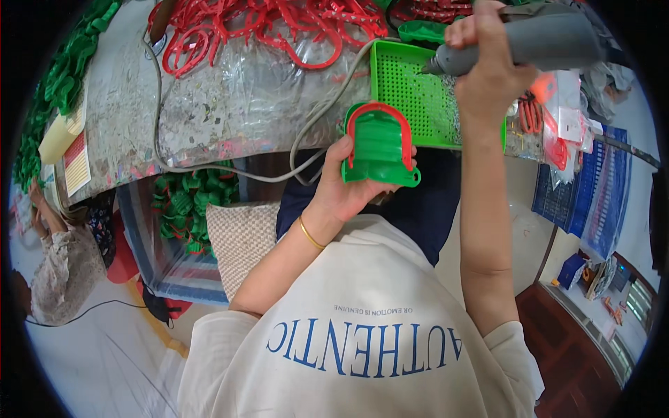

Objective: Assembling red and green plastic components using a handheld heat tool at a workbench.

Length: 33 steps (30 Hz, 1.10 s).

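My left hand is closed round a green plastic shell, scoop-shaped, held above my lap at the table's near edge. A red U-shaped plastic strip lies along the shell's rim. My right hand grips a grey electric screwdriver, raised to the right of the shell. Its narrow tip points left, over a bright green perforated tray. Small shiny bits, too small to make out, lie in the tray.
Red plastic strips are heaped at the table's back. A grey cable loops across the worn tabletop. Green parts lie far left, near another person. A blue crate below holds green-and-red pieces. Plastic packages lie right.
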### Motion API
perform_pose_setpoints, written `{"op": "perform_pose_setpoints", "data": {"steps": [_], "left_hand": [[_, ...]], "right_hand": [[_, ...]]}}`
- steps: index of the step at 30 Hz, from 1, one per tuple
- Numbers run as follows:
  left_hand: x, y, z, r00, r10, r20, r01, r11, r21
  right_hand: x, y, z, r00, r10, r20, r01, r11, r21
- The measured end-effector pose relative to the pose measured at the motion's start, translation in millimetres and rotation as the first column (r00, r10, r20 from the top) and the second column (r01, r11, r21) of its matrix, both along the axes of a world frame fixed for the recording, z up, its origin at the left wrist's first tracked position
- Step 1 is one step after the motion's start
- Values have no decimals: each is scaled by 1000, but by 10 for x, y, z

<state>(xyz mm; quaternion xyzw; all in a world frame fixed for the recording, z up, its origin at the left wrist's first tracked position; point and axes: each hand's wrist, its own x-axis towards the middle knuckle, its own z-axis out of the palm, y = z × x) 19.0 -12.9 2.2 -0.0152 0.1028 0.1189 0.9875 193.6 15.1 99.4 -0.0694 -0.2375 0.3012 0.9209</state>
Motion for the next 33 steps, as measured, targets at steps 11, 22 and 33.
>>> {"op": "perform_pose_setpoints", "data": {"steps": [11, 22, 33], "left_hand": [[-33, -53, 67, 996, 64, -62, -61, 997, 40], [-55, -118, 50, 997, 4, 76, -10, 997, 73], [-109, -86, -69, 997, 6, 71, -11, 998, 68]], "right_hand": [[-463, -782, 350, 819, -12, 574, 410, 712, -570], [-488, -860, 353, 826, -23, 563, 401, 725, -560], [-592, -804, 393, 837, 23, 547, 360, 730, -581]]}}
